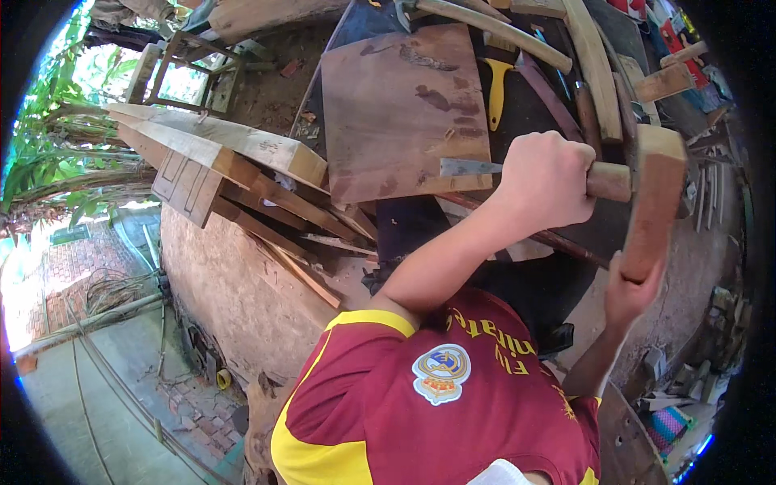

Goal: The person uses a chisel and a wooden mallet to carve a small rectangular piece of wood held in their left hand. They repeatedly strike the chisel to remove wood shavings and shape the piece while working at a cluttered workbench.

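My left hand (546, 178) is closed around the wooden handle of a chisel (470, 167). Its flat metal blade points left, over the lower right part of a reddish-brown board (396, 105); whether the edge touches the wood I cannot tell. The handle's butt sticks out to the right of my fist. Close to that butt stands a thick wooden block (656, 202), slightly blurred at its upper end. My right hand (634, 287) grips the block's lower end. Whether block and handle touch is unclear.
Beyond the board lie a hammer (497, 32), a yellow-handled brush (498, 89) and a long pale wooden piece (596, 73). Stacked timber (267, 153) rises at the left. A wooden frame (190, 73) stands farther back. Scrap wood (687, 380) is piled at the lower right.
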A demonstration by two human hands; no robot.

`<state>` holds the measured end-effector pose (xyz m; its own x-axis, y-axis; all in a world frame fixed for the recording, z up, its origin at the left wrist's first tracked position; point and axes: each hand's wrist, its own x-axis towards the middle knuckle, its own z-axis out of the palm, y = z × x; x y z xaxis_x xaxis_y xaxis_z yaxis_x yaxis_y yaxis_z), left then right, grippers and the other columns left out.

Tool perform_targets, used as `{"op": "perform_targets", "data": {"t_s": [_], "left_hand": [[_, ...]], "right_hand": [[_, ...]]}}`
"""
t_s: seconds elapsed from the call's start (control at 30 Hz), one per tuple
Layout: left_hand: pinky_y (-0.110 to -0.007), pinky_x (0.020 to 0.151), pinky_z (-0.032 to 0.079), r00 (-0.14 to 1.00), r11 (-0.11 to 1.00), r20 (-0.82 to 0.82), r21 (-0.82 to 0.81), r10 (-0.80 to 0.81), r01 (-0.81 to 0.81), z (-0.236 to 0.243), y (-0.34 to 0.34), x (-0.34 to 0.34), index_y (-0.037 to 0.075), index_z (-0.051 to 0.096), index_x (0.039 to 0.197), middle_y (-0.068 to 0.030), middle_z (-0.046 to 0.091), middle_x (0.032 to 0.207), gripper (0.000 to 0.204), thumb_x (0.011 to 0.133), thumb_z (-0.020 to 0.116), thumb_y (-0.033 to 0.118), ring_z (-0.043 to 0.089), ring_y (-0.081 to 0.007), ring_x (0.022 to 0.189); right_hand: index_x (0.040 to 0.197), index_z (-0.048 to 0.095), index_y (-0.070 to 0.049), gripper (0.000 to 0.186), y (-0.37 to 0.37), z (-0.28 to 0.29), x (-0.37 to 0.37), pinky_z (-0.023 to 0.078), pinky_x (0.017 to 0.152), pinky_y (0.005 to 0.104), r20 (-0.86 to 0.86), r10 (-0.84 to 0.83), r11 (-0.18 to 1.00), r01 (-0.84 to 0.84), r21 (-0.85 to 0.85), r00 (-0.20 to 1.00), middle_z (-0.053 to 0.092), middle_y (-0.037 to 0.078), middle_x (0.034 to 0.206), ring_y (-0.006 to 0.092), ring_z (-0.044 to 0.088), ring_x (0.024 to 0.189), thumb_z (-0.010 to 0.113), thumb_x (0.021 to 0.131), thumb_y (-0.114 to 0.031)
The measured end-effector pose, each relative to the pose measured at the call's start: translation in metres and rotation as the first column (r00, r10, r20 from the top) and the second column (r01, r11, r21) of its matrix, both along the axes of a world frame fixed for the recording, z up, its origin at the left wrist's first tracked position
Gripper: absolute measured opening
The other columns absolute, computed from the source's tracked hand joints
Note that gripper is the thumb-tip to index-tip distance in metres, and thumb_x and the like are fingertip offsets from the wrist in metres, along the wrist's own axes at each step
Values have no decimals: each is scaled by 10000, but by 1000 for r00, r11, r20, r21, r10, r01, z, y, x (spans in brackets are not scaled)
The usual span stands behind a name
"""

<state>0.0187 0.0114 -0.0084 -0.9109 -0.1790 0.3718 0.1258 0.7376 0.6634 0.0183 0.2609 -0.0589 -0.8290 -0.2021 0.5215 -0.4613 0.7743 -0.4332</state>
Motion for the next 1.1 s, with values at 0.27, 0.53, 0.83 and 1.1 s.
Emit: {"op": "perform_targets", "data": {"t_s": [0.27, 0.53, 0.83, 1.1], "left_hand": [[-421, 537, 484, 997, 999, -67, 15, -29, 30, 6, -3, 3, 92, 562, 568, -126, 562, 551, 172, 546, 691, 204, 594, -346, 577], [-419, 529, 479, 995, 996, -97, 84, 6, 2, 8, -6, 6, 88, 569, 567, -133, 565, 559, 159, 566, 683, 198, 594, -349, 581], [-421, 530, 491, 1000, 997, -15, 77, 4, -3, 6, -7, 8, 105, 608, 591, -134, 571, 549, 124, 543, 677, 197, 611, -343, 576], [-423, 537, 498, 1000, 995, 27, 98, -7, 4, 11, -12, 10, 98, 617, 601, -140, 582, 559, 126, 530, 669, 188, 615, -344, 577]], "right_hand": [[1278, 417, 28, 613, 10, -41, -3, 464, 849, 336, 13, 65, 882, -51, -469, 998, 520, 153, 1192, 215, 533, 1053, 724, 748, 14], [1278, 416, 21, 595, -29, 19, -7, 449, 876, 321, 207, -14, 429, 192, -882, 978, 486, 148, 1236, 204, 506, 1105, 696, 754, 57], [1331, 370, 54, 711, 10, 6, -17, 434, 932, 347, 258, 125, 808, 53, -587, 958, 494, 166, 1245, 247, 518, 1106, 731, 721, 5], [1302, 405, 68, 734, 2, -2, -29, 453, 915, 387, -101, 145, 989, -144, 22, 984, 549, 208, 1187, 276, 554, 1063, 785, 694, -88]]}}
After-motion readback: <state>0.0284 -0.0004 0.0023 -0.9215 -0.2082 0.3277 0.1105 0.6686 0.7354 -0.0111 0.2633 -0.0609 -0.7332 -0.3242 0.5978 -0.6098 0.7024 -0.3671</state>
